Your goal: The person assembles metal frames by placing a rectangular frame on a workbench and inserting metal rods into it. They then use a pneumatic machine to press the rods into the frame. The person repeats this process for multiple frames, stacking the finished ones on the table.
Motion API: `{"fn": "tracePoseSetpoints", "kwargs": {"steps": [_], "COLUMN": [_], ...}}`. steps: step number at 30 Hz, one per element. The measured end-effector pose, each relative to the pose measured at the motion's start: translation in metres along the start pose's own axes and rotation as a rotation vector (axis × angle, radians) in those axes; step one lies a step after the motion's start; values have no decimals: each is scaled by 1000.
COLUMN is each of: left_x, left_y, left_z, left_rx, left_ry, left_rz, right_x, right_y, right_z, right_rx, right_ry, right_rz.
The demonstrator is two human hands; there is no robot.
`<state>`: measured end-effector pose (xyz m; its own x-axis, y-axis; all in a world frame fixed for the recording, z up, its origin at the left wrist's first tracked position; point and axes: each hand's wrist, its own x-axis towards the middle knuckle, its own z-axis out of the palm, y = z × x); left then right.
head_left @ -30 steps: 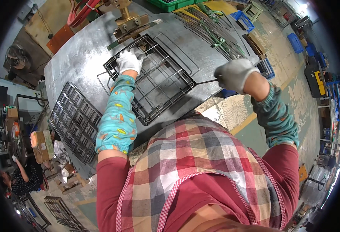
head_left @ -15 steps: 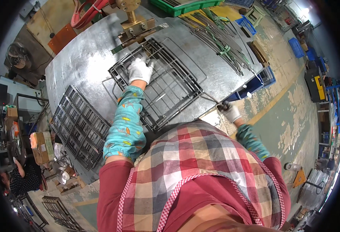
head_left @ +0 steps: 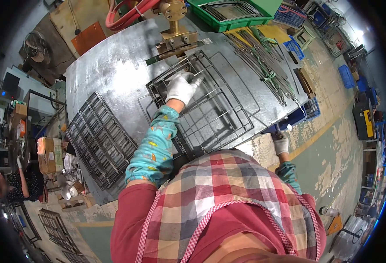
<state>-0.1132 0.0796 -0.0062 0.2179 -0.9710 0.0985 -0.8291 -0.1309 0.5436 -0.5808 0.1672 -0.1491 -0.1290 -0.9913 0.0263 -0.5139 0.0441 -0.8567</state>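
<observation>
Risk: wire frame (head_left: 207,115) could skew if my left grip (head_left: 182,89) slips or presses unevenly.
Frame position: centre of picture, on worktop (head_left: 127,98), under left grip and extending right.
Left: fingers curved over wires; can't tell if clamped.
Right grip (head_left: 281,143): right of centre, just below blue bin (head_left: 294,117); can't tell if closed.

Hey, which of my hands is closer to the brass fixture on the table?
Left. Your left hand is on the wire frame just in front of the brass fixture; your right hand is farther off, past the table's near edge beside the blue bin.
</observation>
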Motion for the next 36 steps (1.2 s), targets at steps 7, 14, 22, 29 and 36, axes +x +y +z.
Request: {"fn": "tracePoseSetpoints", "kwargs": {"steps": [7, 14, 22, 29, 36], "left_x": [-31, -29, -26, -29, -90], "left_y": [59, 59, 69, 61, 26], "left_z": [-2, 39, 0, -110, -213], "left_rx": [411, 209, -95, -899, 121], "left_ry": [-209, -341, -47, 311, 472], "left_rz": [199, 194, 22, 194, 78], "right_x": [61, 121, 119, 144, 147], "right_y": [-112, -200, -228, -201, -188], "right_z": [14, 113, 141, 142, 140], "right_rx": [-114, -440, -595, -551, -461], "right_ry": [40, -213, -174, -145, -137], "right_rz": [-44, -109, -65, -78, -171]}}
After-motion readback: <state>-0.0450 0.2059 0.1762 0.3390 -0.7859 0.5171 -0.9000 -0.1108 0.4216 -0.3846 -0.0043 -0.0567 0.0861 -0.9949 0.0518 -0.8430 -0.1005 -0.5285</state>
